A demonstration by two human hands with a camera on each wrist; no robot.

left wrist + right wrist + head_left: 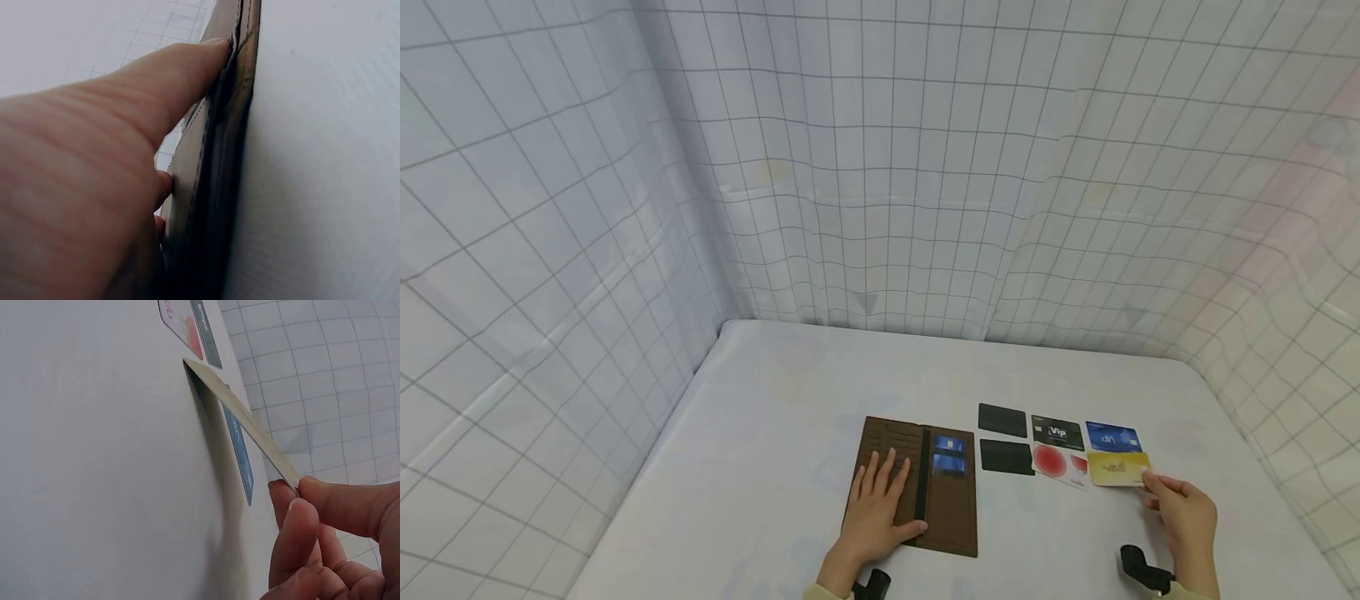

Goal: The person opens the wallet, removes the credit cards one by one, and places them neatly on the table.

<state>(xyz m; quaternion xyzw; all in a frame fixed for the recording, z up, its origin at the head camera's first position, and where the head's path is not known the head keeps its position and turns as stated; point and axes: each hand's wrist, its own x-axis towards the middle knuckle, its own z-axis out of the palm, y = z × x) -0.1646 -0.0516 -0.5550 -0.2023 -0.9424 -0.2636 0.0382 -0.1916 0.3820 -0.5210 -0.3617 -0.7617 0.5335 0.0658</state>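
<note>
A brown wallet [951,512] lies unfolded on the white table, two blue cards [950,464] tucked in slots on its right half. Flat on the wallet's left half rests my left hand [874,517], fingers spread and straight, thumb near the dark centre strip. In the left wrist view the thumb [181,75] touches the wallet's edge. My right hand [1187,512] pinches a yellow card [1116,469] by its right end between thumb and fingers. The right wrist view shows this card [240,419] tilted, its far edge at the table and the pinched end raised.
Left of the yellow card are a white card with red circles [1052,461], a dark Vip card [1058,432] and two black cards [1006,457]. A blue card [1112,437] lies just behind it. Grid-patterned curtains [865,167] surround the white table [760,467].
</note>
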